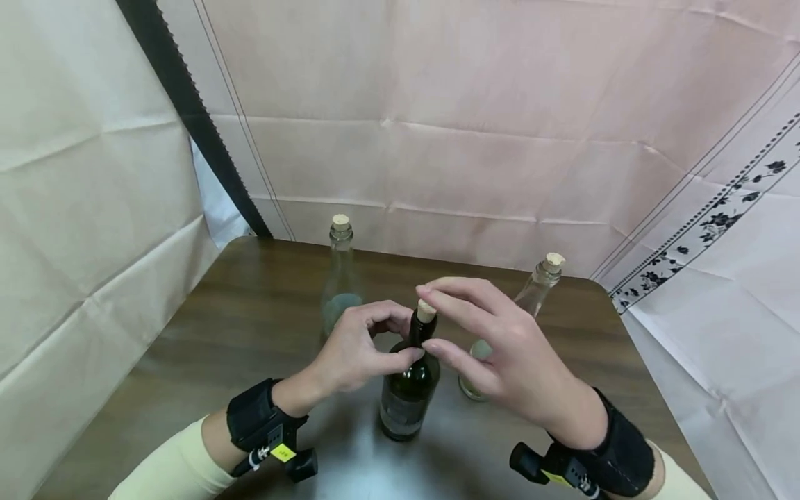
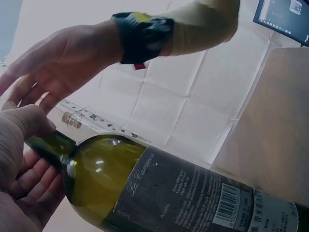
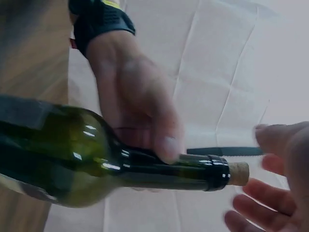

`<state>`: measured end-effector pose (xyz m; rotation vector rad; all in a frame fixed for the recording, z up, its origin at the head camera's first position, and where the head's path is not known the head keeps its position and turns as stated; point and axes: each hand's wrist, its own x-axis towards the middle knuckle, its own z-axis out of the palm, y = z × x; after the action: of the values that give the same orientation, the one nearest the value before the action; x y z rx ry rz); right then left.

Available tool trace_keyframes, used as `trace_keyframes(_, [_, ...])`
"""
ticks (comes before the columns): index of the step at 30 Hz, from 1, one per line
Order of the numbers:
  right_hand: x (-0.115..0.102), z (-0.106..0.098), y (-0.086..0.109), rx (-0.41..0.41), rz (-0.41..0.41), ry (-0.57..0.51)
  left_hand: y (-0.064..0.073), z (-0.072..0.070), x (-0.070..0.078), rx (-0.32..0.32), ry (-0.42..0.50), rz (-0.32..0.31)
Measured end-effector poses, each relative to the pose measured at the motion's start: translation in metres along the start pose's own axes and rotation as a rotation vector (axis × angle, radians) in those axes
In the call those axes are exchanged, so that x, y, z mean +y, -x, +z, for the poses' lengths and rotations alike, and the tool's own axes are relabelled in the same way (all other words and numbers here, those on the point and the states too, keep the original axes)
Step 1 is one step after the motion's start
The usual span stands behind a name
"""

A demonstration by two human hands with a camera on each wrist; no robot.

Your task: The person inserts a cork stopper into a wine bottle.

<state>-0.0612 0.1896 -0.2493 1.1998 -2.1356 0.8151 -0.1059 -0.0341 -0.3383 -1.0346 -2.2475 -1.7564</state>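
A dark green wine bottle [image 1: 406, 399] stands upright on the table, a cork [image 3: 239, 174] sticking partly out of its mouth. My left hand [image 1: 365, 347] grips the bottle's neck, with the thumb [image 3: 169, 145] lying along it below the lip. My right hand [image 1: 509, 340] hovers at the bottle's top, fingers and thumb spread apart around the cork with a gap to it in the right wrist view. A dark label [image 2: 178, 193] with white print and a barcode shows in the left wrist view.
Behind my left hand stands a clear corked bottle [image 1: 340, 271]. Another clear corked bottle [image 1: 534, 290] is partly hidden by my right hand. The brown wooden table [image 1: 250, 312] ends at a pale cloth backdrop [image 1: 469, 173]. A screen [image 2: 285, 19] shows at the left wrist view's corner.
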Motion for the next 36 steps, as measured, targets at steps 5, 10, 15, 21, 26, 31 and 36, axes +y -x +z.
trace_keyframes(5, [0.008,0.004,0.017,0.188,0.014,0.003,-0.02,0.0,-0.007,0.048,-0.027,-0.019])
trace_keyframes(10, [0.023,0.014,0.036,0.368,-0.154,-0.125,-0.038,-0.003,-0.015,0.109,-0.022,-0.018])
trace_keyframes(15, [0.031,0.028,0.061,0.377,-0.149,-0.19,-0.054,-0.004,-0.021,0.147,-0.06,-0.027])
trace_keyframes(21, [0.041,0.041,0.083,0.353,-0.097,-0.21,-0.067,-0.004,-0.028,0.19,-0.093,-0.045])
trace_keyframes(26, [0.042,0.047,0.093,0.373,-0.065,-0.231,-0.071,-0.003,-0.032,0.187,-0.101,-0.06])
trace_keyframes(31, [0.038,0.049,0.1,0.387,-0.022,-0.27,-0.069,-0.004,-0.032,0.187,-0.096,-0.063])
trace_keyframes(36, [0.037,0.047,0.1,0.396,-0.021,-0.285,-0.071,-0.005,-0.029,0.182,-0.081,-0.048])
